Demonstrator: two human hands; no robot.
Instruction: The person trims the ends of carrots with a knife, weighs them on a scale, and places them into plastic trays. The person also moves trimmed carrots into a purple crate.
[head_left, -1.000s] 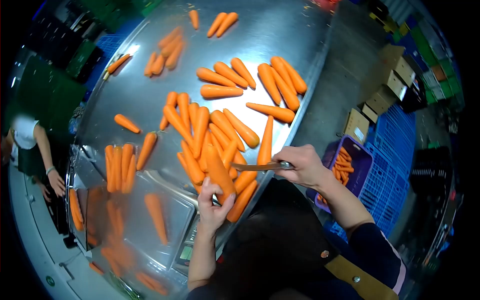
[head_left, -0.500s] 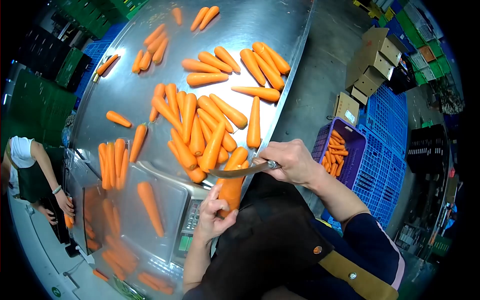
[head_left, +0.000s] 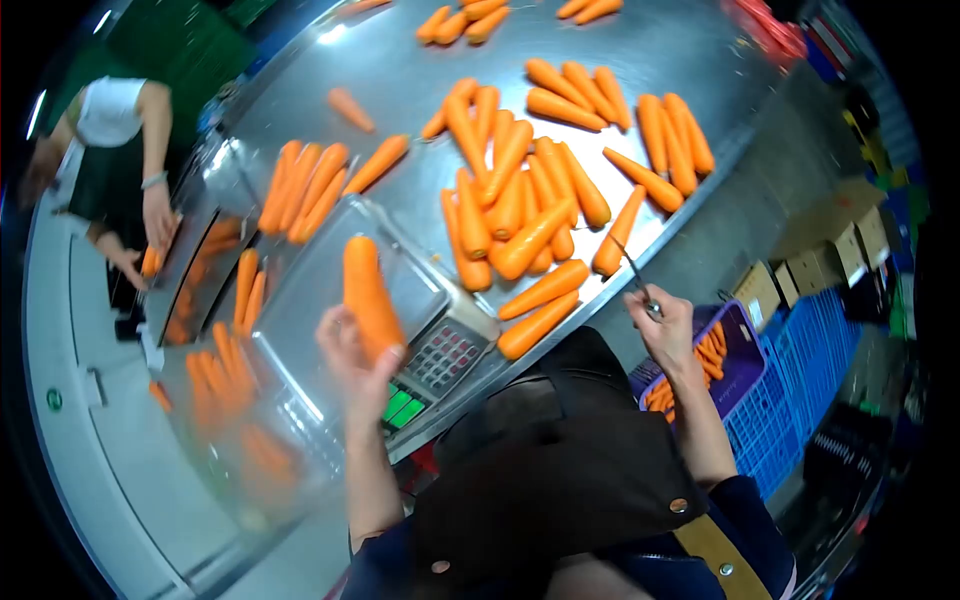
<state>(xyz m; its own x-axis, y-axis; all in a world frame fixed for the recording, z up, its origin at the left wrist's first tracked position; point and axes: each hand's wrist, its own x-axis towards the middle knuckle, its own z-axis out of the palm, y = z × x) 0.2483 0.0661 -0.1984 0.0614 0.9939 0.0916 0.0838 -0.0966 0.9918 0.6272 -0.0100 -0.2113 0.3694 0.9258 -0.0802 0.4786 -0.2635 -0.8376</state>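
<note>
Metal table: a bare lane ran between the lone carrot and the carrot pile, with wider bare metal beyond.
Carrot pile: it blocked the straight way from the left hand to the edge carrots.
Scale: it stood close beside that hand (the clear tray lay below).
Right hand: open floor lay ahead, the purple crate beside the wrist, the knife jutting tableward.

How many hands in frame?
4. The wearer's left hand holds a carrot over the scale; the right hand holds a knife. A co-worker's upper hand and lower hand are at far left. None looks fully hidden.
</note>
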